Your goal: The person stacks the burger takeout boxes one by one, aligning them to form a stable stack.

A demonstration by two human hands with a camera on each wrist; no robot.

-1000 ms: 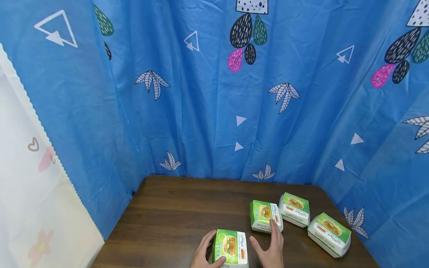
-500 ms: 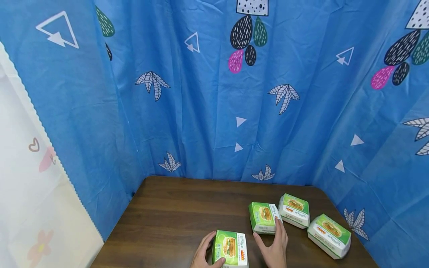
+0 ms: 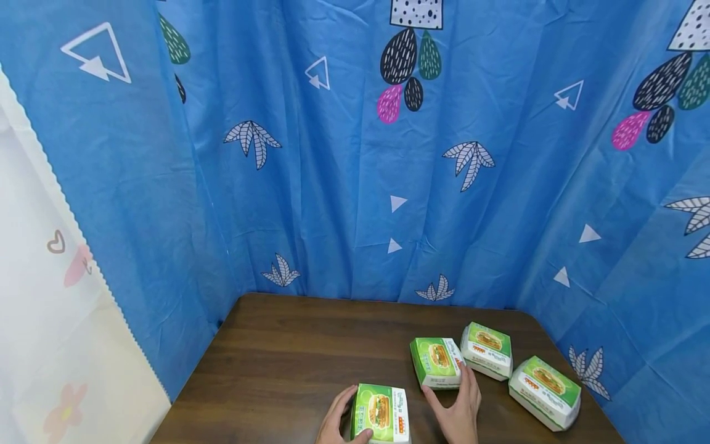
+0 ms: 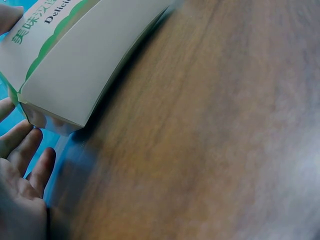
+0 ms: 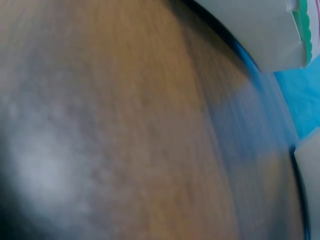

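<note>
Two green-and-white burger boxes are under the hands on the brown table. My left hand holds the nearer burger box, fingers along its left side and thumb at its front; in the left wrist view, fingertips meet the end of that box. Farther back and to the right, my right hand spans another burger box, thumb at the near side and fingers at the right side. No part of the right hand shows in the right wrist view, where a box appears at the top right.
Two more burger boxes stand to the right, one at the back close beside the right hand's box, the other near the right edge of the table. A blue patterned curtain hangs behind the table.
My right hand has shifted slightly right and its thumb has come to the near side of the box. That box has turned a little and moved slightly nearer. The left hand keeps its hold.
</note>
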